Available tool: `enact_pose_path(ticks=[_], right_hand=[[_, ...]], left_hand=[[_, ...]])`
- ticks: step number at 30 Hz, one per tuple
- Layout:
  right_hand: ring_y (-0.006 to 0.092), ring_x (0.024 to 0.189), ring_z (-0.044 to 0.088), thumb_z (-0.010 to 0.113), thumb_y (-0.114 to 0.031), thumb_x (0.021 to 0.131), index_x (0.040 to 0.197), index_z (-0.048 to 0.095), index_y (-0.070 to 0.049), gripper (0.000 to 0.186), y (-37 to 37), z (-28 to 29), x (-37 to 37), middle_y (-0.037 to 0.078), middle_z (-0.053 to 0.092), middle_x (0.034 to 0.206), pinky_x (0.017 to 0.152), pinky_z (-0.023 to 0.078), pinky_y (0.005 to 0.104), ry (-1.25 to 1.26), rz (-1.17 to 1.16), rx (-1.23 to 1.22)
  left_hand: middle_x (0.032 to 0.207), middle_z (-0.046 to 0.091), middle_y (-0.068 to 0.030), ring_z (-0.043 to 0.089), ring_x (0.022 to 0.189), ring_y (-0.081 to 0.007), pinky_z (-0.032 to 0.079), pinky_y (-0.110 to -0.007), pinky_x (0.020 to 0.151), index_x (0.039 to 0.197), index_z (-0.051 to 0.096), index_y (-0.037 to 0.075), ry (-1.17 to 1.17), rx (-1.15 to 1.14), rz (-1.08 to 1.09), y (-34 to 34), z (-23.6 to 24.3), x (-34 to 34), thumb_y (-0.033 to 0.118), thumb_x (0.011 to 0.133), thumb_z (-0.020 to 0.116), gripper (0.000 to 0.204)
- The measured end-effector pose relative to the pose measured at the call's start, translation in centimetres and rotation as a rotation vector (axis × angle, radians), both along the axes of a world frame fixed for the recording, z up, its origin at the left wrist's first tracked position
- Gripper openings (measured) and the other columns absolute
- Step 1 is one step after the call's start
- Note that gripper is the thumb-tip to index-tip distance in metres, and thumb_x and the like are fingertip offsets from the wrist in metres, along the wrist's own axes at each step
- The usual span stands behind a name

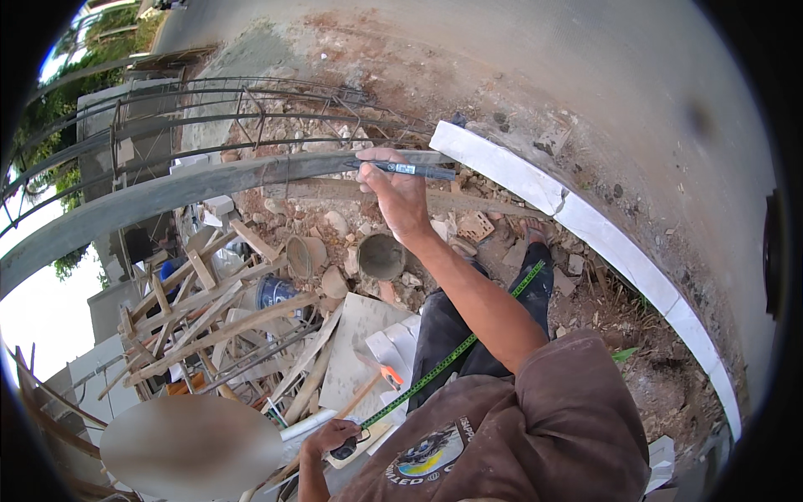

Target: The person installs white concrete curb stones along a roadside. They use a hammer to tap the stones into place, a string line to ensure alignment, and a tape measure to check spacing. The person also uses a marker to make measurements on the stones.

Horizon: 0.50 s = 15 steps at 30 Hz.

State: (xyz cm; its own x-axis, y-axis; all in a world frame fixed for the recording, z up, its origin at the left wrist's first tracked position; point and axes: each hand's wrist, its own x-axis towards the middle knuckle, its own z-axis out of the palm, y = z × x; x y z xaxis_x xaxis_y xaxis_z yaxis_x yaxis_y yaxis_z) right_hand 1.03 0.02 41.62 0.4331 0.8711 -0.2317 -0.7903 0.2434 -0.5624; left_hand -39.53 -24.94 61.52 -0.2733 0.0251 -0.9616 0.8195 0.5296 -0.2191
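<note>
My right hand reaches far forward with fingers closed around a dark marker pen that has a pale label. The pen lies alongside a long grey bar, close to where white blocks begin. Low in the view, my left hand is closed on a tape measure with a dark case. Its green blade is drawn out and runs diagonally up to the right, across my dark trousers. Part of the left hand's grip is hidden.
White blocks curve down the right side beside a paved surface. A steel rebar cage stands beyond the bar. Timber scraps, a round bucket, a blue bucket and rubble crowd the left. A blurred oval hides the lower left.
</note>
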Motion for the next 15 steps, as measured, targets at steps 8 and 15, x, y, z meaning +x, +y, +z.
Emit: enact_pose_path(ticks=[8,15], right_hand=[[0.0067,0.073,0.056,0.064,-0.023,0.098,0.125,0.063,-0.002,0.035,-14.8,-11.1,11.1,0.000,0.061,0.088,0.062,0.048,0.0222,-0.020,-0.051,-0.396],[0.0096,0.076,0.057,0.059,-0.037,0.100,0.128,0.062,-0.003,0.044,-24.9,-13.6,18.9,0.001,0.060,0.087,0.066,0.047,0.0249,-0.186,-0.292,-0.648]], left_hand=[[0.069,0.058,0.0069,0.047,0.064,-0.0049,0.039,-0.024,0.059,0.094,0.073,0.008,-0.094,-0.053,-0.081,4.9,0.3,3.6,0.037,0.101,0.058,0.033],[0.072,0.062,0.0042,0.055,0.067,-0.0055,0.045,-0.024,0.061,0.094,0.071,0.005,-0.186,-0.069,-0.177,7.0,-0.4,8.9,0.043,0.101,0.057,0.042]])
